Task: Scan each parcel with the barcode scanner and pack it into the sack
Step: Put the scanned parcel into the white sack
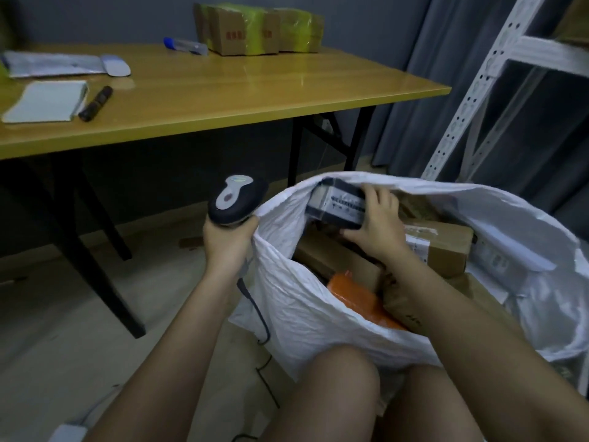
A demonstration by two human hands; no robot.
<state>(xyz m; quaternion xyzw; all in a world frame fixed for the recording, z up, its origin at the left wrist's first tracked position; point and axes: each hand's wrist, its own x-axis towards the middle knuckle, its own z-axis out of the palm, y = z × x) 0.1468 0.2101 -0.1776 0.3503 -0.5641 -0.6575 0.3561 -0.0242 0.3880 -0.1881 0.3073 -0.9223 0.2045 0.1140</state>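
Note:
My left hand [228,239] grips the handle of the barcode scanner [237,199], whose black and grey head points up and away; the same hand also pinches the left rim of the white sack [293,301]. My right hand [377,224] holds a dark parcel with a printed label [338,202] inside the sack's mouth, near its far rim. Below it in the sack lie brown cardboard boxes [443,250] and an orange parcel [360,298].
A yellow-topped table [223,94] stands at the back, carrying taped cardboard boxes [255,30], a grey mailer [54,63], a white pad [44,102] and a black marker [95,103]. White metal shelving [478,90] rises at the right. The scanner cable [264,330] trails on the floor.

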